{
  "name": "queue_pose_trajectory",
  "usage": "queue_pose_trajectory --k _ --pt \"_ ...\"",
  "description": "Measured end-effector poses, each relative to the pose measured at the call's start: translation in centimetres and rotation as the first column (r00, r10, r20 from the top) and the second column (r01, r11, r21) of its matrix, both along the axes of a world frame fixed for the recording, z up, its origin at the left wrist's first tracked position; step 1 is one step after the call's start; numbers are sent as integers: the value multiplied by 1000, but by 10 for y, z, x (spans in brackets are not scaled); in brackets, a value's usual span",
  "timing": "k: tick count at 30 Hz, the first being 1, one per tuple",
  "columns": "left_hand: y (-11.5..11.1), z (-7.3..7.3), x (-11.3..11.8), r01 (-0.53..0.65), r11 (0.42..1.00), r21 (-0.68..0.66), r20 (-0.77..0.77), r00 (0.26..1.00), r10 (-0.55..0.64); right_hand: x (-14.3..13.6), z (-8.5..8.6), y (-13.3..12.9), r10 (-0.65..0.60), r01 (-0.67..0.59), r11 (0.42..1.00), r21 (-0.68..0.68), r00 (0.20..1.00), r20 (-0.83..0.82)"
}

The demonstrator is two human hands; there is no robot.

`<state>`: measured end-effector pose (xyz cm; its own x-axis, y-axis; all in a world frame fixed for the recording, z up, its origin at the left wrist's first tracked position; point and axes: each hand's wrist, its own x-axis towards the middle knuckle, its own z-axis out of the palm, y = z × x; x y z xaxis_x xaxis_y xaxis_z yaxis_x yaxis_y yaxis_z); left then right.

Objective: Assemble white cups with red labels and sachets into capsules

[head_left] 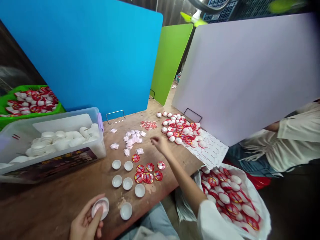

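My left hand (pixel 86 220) is closed around a small white plastic cup (pixel 106 207). Its thumb presses into the cup, where something pale pink shows. My right hand (pixel 160 144) is over the table, between a pile of small pale pink packets (pixel 135 138) and the white-and-red egg-like capsules; its fingers are loosely bent and slightly apart, with nothing visible in them. Just beyond it lie small red packets (pixel 148 125). Several empty white cups (pixel 127 183) stand open side up between my hands. Round red printed discs (pixel 147 177) lie beside them, some overlapping.
A clear bin (pixel 101 146) of white cups stands left, before a green basket (pixel 61 108) of capsules. Capsules (pixel 180 128) lie on a printed sheet (pixel 212 150). A white sack (pixel 262 213) of capsules is at lower right. Blue (pixel 100 56), green and lilac panels border the table; another person sits right.
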<state>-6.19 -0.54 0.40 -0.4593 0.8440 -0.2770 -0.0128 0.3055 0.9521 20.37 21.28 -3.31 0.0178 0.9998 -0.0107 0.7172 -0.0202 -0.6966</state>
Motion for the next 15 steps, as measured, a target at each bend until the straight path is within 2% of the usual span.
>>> queue_pose_trajectory --k 3,6,9,12,15 --pt "-3 3 4 -35 999 -25 19 999 36 16 -3 68 -64 66 998 -11 985 161" --pt "-9 1 13 -48 997 -59 46 998 51 26 -10 110 -105 122 992 -39 948 301" --pt "-15 -3 24 -67 996 -50 41 997 69 33 -22 132 -116 156 985 -72 912 393" --pt "-16 -7 34 -65 997 -51 29 997 67 38 -33 141 -105 162 982 -101 898 426" --pt "-12 -10 41 27 994 -101 53 998 -22 42 -38 140 -97 148 985 -95 909 406"
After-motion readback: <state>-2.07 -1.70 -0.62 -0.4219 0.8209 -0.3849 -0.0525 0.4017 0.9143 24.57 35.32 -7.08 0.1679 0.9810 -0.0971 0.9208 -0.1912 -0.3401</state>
